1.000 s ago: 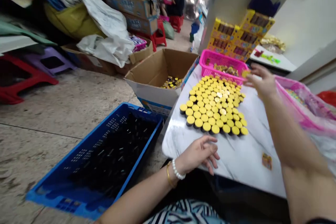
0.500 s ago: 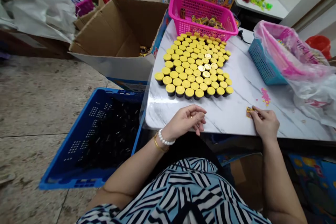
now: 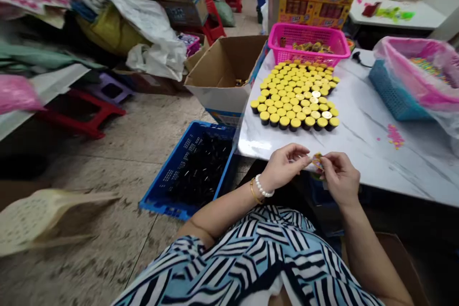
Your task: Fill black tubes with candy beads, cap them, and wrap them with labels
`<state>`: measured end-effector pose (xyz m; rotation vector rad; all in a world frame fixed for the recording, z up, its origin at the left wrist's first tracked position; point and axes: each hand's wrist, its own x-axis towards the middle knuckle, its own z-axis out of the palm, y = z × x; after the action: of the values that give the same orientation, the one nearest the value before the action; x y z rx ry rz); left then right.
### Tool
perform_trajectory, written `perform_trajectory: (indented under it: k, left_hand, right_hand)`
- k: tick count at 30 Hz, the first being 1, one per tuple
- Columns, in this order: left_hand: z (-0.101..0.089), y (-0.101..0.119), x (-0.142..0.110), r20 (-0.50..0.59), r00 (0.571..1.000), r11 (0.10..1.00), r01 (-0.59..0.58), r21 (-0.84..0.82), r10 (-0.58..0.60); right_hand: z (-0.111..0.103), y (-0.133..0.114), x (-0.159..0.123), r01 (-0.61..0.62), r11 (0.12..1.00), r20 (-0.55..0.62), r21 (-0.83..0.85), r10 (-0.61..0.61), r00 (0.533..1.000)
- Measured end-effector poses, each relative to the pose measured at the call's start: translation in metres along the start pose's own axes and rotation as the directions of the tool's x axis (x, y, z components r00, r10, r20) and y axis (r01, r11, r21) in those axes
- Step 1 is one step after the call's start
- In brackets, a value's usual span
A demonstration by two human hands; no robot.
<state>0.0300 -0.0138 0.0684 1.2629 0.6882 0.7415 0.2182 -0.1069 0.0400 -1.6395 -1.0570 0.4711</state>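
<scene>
My right hand (image 3: 339,177) pinches a small yellow printed label (image 3: 317,161) between thumb and fingers, just over the table's front edge. Close on its left is my left hand (image 3: 289,165), fingers loosely bent and thumb pointing at the label. A small gap shows between that thumb and the forefinger; whether the thumb touches the label I cannot tell. Beyond both hands, many dark tubs with yellow lids (image 3: 292,95) stand upright in a tight block on the marbled white table (image 3: 362,153).
A pink basket (image 3: 344,50) holding small wrapped pieces stands behind the tubs. At right is a blue basket (image 3: 394,93) lined with pink plastic. Pink bits (image 3: 395,136) lie on the table. Left of it are an open carton (image 3: 211,74) and a blue crate (image 3: 148,196) of black pieces.
My right hand has lifted the label off the tabletop and brought it left to my left hand. The view has swung left, showing more floor and stools.
</scene>
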Motion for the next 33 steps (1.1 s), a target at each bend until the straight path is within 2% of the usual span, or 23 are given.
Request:
perform_trajectory:
  k: [2,5,9,12,16,21,26,29,33]
  left_hand:
    - [-0.007,0.005,-0.016,-0.138,0.987,0.996,-0.085,0.02,0.087]
    - [-0.02,0.01,-0.043,-0.282,0.94,0.98,-0.172,0.097,0.193]
    - [-0.029,0.016,-0.068,-0.312,0.894,0.929,-0.236,0.284,0.323]
    - [-0.032,0.019,-0.076,-0.325,0.866,0.898,-0.264,0.351,0.381]
    - [-0.037,0.015,-0.08,-0.353,0.854,0.904,-0.269,0.331,0.383]
    - [-0.047,0.008,-0.073,-0.469,0.823,0.945,-0.253,0.205,0.322]
    - [-0.054,0.014,-0.073,-0.373,0.865,0.929,-0.237,0.286,0.335]
    - [-0.055,0.015,-0.077,-0.366,0.865,0.921,-0.232,0.314,0.343]
    - [-0.062,0.01,-0.077,-0.342,0.891,0.941,-0.215,0.261,0.298]
  right_hand:
    - [0.025,-0.016,-0.01,-0.044,0.984,0.026,0.174,0.04,0.999]
    - [0.046,-0.029,-0.016,-0.069,0.953,0.036,0.294,0.061,0.997]
    - [0.061,-0.038,-0.026,-0.031,0.945,0.07,0.324,0.009,0.998]
    - [0.069,-0.047,-0.036,0.014,0.946,0.134,0.324,-0.061,0.989]
    - [0.077,-0.055,-0.04,0.089,0.945,0.163,0.314,-0.146,0.976]
    - [0.081,-0.049,-0.036,0.151,0.943,0.165,0.298,-0.206,0.965]
    - [0.084,-0.04,-0.034,0.21,0.944,0.19,0.253,-0.261,0.946]
    - [0.088,-0.039,-0.033,0.251,0.95,0.215,0.185,-0.288,0.933]
    - [0.095,-0.045,-0.032,0.413,0.906,0.258,0.095,-0.423,0.869]
